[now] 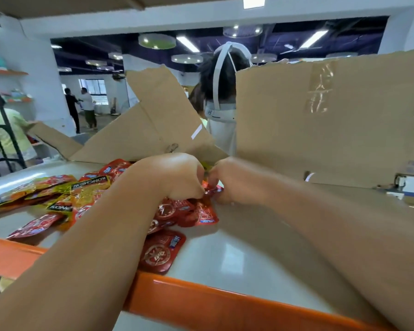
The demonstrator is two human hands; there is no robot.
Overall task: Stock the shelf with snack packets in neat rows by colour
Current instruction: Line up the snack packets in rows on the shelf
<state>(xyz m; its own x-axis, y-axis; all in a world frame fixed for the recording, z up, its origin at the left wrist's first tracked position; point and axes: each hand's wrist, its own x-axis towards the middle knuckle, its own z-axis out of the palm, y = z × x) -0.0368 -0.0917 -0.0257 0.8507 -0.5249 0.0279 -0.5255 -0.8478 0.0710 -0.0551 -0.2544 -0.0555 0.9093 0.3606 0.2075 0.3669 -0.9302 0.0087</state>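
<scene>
The white shelf (237, 254) with its orange rail (201, 297) along the near edge is filling the view, and torn cardboard flaps (320, 120) are standing along its far side. Yellow and orange packets (58, 192) are lying jumbled at the left, overlapping a heap of red packets (175, 211) in the middle, so no rows are showing yet. The left hand (175, 173) and right hand (234, 180) are meeting over the heap's far end, both with fingers curled in, pinching one crumpled packet (212, 189) between them. The left forearm is crossing a near packet (161, 253) lying right at the rail, so a sweep of that arm is likely to knock it off, and tugging risks dragging neighbours along. The crumpled packet's long axis is seemingly running left to right between the hands, though its top end cannot be told.
</scene>
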